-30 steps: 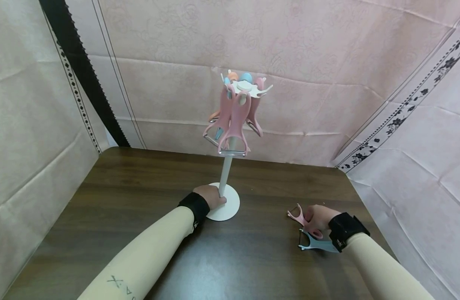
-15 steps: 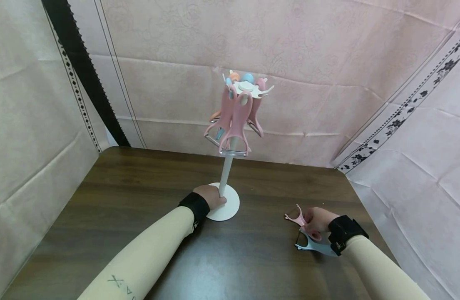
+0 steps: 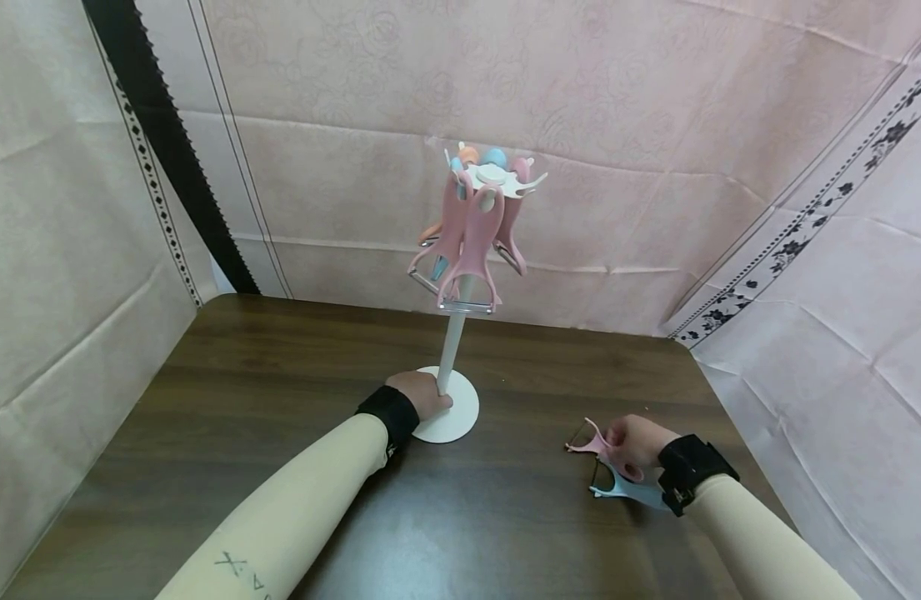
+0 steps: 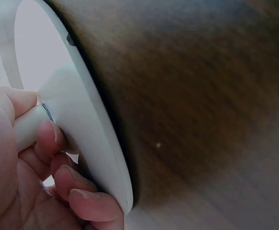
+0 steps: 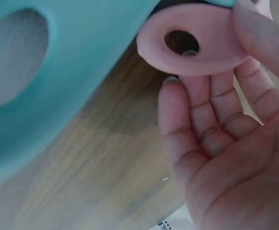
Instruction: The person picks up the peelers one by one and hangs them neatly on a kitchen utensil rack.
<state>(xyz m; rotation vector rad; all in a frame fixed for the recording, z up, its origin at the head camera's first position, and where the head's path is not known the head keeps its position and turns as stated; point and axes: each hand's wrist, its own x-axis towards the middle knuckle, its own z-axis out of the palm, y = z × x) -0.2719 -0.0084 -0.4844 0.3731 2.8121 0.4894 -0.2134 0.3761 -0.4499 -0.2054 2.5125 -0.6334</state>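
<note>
A white stand with a slim pole [image 3: 452, 346] and round base [image 3: 460, 412] stands on the table, several peelers hanging from its top hooks. Low on the pole, my left hand [image 3: 422, 394] grips it just above the base, fingers curled round it in the left wrist view. My right hand [image 3: 635, 442] pinches a pink peeler [image 3: 597, 444] between thumb and fingers, its oval handle end [image 5: 154, 45] showing in the right wrist view. Close beneath is a light blue peeler [image 3: 640, 492], partly hidden by the hand and wrist; its holed handle [image 5: 87, 57] looms near the right wrist camera.
Pink peelers [image 3: 478, 229] hang at the stand's front, with orange and blue ones behind. The brown wooden table [image 3: 280, 400] ends at a pale cloth backdrop [image 3: 340, 167]. Patterned cloth [image 3: 843, 400] falls along the right side.
My right hand shifts slightly, and the pink peeler's head swings left and a little down. The blue peeler also moves slightly left. My left hand and the stand stay put.
</note>
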